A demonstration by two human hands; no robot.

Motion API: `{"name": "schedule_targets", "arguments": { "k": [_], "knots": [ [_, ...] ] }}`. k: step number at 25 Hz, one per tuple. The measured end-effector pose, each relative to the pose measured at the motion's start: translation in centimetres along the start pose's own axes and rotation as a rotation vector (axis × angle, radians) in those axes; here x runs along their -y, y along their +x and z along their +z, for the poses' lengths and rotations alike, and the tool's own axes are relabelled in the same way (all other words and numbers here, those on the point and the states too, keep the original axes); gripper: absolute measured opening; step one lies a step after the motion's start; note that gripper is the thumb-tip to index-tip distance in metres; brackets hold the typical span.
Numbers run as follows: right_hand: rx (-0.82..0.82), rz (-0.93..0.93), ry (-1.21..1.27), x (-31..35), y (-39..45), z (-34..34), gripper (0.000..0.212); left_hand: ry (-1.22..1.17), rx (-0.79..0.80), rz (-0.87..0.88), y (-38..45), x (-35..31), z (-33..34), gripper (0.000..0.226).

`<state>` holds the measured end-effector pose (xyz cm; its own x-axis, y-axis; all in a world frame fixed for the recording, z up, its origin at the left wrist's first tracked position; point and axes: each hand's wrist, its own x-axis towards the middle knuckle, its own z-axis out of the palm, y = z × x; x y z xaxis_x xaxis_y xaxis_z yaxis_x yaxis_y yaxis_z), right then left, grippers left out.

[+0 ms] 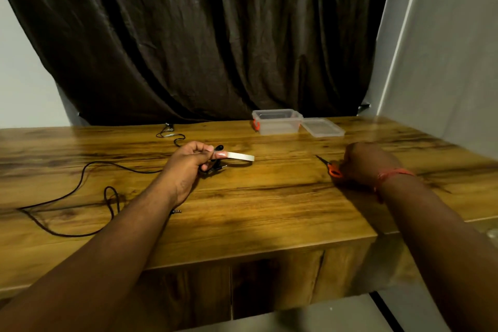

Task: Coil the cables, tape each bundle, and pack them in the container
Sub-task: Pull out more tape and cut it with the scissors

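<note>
Black thin cable (80,186) sprawls in loose loops over the left part of the wooden tabletop (256,210), its metal plug near the front edge. The left hand (186,167) is clenched around a small black coiled bundle (213,167) and pinches a strip of white tape (238,156) that sticks out to the right. The right hand (369,162) grips orange-handled scissors (330,167), blades pointing left. At the back edge stands a clear plastic container (277,121) with an orange latch; I cannot tell its contents. Its clear lid (322,127) lies just beside it.
</note>
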<state>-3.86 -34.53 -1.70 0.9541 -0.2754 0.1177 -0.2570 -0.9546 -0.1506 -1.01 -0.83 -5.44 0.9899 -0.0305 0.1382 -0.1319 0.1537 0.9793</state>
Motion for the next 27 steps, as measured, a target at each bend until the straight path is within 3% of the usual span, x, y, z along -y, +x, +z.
{"name": "schedule_targets", "arguments": {
  "k": [7, 11, 15, 18, 20, 21, 22, 23, 25, 27],
  "knots": [
    [0.076, -0.031, -0.009, 2.0, -0.2, 0.4, 0.027, -0.008, 0.027, 0.003, -0.3, -0.1, 0.2, 0.012],
    [0.172, -0.140, -0.122, 6.0, -0.9, -0.3, 0.027, -0.005, 0.020, -0.002, -0.2, 0.0, 0.0, 0.014],
    [0.131, -0.257, -0.236, 9.7, -1.1, 0.7, 0.020, -0.049, 0.016, -0.025, -0.1, -0.1, -0.1, 0.016],
    [0.126, -0.227, -0.242, 10.2, -0.6, 0.9, 0.025, -0.088, 0.026, -0.038, 0.0, -0.2, -0.3, 0.015],
    [0.041, -0.176, -0.175, 9.5, 0.0, 0.9, 0.028, -0.113, 0.042, -0.048, 0.0, -0.2, -0.3, 0.016],
    [-0.030, -0.128, -0.026, 9.3, 0.0, 0.9, 0.026, -0.112, 0.043, -0.054, 0.0, -0.2, -0.4, 0.015],
    [-0.077, -0.092, 0.265, 9.3, -0.2, 1.1, 0.024, -0.109, 0.046, -0.058, 0.0, -0.2, -0.4, 0.015],
    [-0.025, -0.078, 0.685, 9.7, -0.7, 1.2, 0.021, -0.105, 0.046, -0.059, 0.1, -0.2, -0.4, 0.015],
    [0.374, -0.082, 1.464, 11.9, -2.9, 1.8, 0.018, -0.108, 0.041, -0.055, 0.2, -0.1, -0.5, 0.015],
    [0.768, -0.116, 1.696, 14.1, -5.2, 2.9, 0.023, -0.118, 0.040, -0.042, 0.3, 0.0, -0.4, 0.015]
  ]
}}
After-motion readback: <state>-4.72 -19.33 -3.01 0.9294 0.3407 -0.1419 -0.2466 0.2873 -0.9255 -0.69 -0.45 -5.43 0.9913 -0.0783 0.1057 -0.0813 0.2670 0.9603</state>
